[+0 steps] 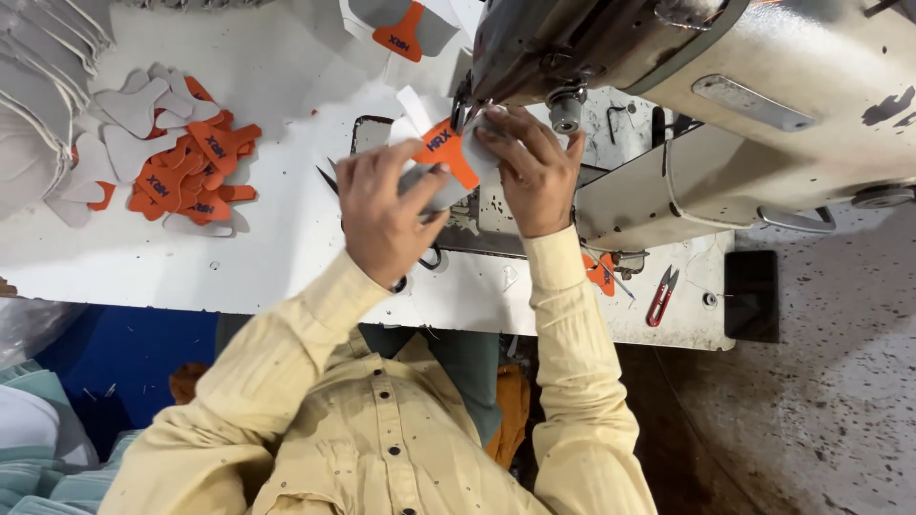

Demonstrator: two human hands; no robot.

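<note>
An orange and grey cut piece point(447, 153) is held flat on the white table point(286, 238) just in front of the needle area of the sewing machine point(725, 105); the piece lies between the two hands, with a white strip standing out from its upper edge. The left hand point(382, 215) is laid over the nearer end of the piece, its fingers point(420, 186) curled and closed on the grey edge so that the fabric is pinched against the thumb; the right hand point(534, 172) is spread over the farther end, fingers pressed down flat on the grey part beside the machine's head, nothing being gripped inside the palm as far as can be seen. Both wrists are covered by pale yellow shirt sleeves point(572, 315). A loose heap of similar orange and grey pieces point(176, 157) is seen to the left on the table, well apart from the hands; a single such piece point(405, 29) lies at the far edge of the table. A stack of grey fabric point(43, 86) is piled at the upper left corner. Red-handled thread snips point(661, 296) are laid on the table near its right end, beside a dark rectangular object point(751, 296); a small orange scrap point(601, 272) is partly hidden under the machine's base; how the needle stands cannot be told.
</note>
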